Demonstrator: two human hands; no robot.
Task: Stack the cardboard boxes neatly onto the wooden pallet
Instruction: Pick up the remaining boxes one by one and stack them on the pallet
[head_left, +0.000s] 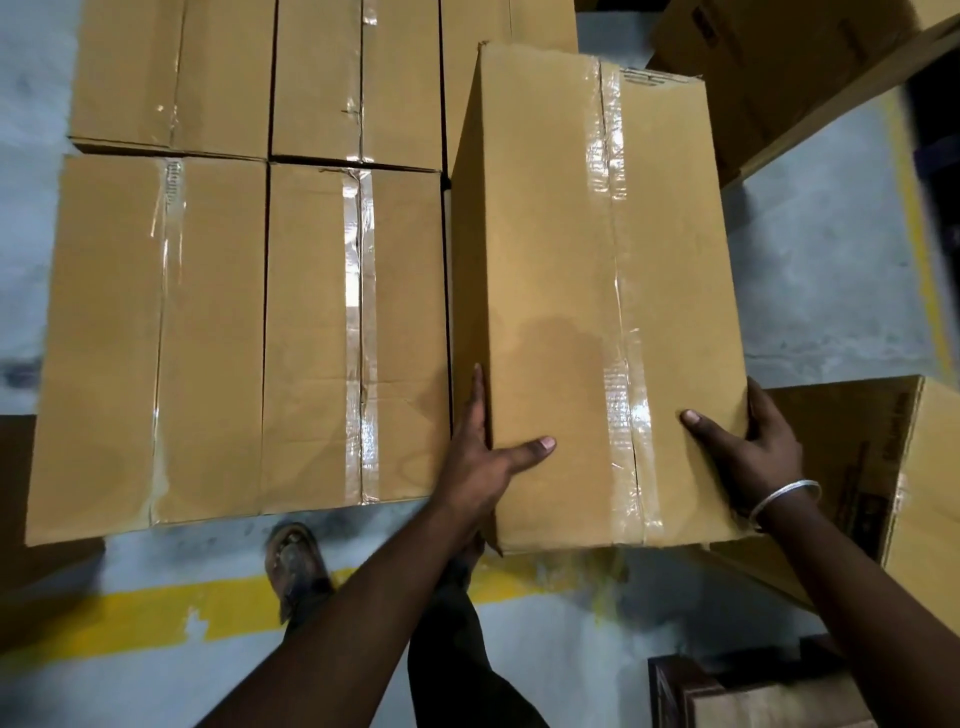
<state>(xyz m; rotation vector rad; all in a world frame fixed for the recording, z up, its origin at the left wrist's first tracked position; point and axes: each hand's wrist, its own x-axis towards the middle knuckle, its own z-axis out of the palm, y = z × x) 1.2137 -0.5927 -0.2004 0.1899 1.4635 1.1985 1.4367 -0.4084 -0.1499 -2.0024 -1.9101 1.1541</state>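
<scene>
Five taped cardboard boxes lie flat in the stack that fills the left and upper centre of the frame: two in the near row, box A (150, 338) and box B (353, 332), and three in the far row, of which I see only the near parts (171, 73). One more carton, the held box (587, 291), sits right of centre, its left side against box B. Further boxes appear at the upper right (769, 67) and at the right edge (862, 467); I count two there, both cut by the frame.

I see two hands. The left hand (483, 462) grips the held box at its near left corner, fingers extended flat along the left side, thumb pressed across the top face. The right hand (753, 447) grips the near right corner, thumb on top, fingers wrapped over the right edge; a metal bangle (784, 499) circles that wrist. Both forearms reach in from the bottom of the frame.

The held box is plain brown, long and narrow, with one strip of clear tape running its length and a dark stain near its centre. No pallet surface is visible to me. One sandalled foot (296, 566) stands by a yellow floor line (156, 613).
</scene>
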